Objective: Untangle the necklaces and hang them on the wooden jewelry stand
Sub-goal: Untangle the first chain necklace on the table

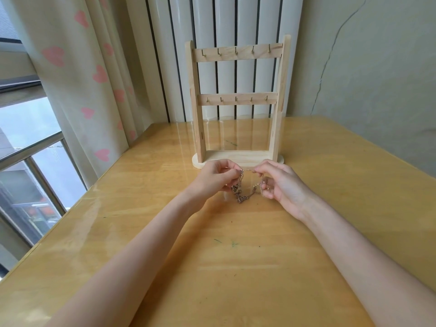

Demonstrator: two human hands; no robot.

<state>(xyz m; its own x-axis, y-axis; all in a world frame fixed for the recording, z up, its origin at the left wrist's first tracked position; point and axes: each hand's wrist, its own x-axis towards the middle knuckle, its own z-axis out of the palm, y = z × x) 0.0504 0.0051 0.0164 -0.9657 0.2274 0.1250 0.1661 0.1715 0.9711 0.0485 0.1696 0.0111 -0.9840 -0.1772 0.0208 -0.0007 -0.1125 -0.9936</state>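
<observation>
Table (236,267): glossy yellow wood, with some small dark marks.
Room: curtain (77,74) with pink hearts at a window on the left, white radiator (226,24) behind.
Stand (238,102): upright, pale wood, two bars with small hooks, all bare.
Necklaces (244,193): thin golden chains in a tangle, hanging between both hands just before the stand base.
Left hand (213,179): fingertips pinch the chain.
Right hand (280,182): fingertips pinch the chain.

Jewelry stand (238,159) upright on table (236,267), toward its far edge. Both hands in front of the stand's base, left hand (213,178) and right hand (280,182), necklaces (243,194) strung between them.
</observation>
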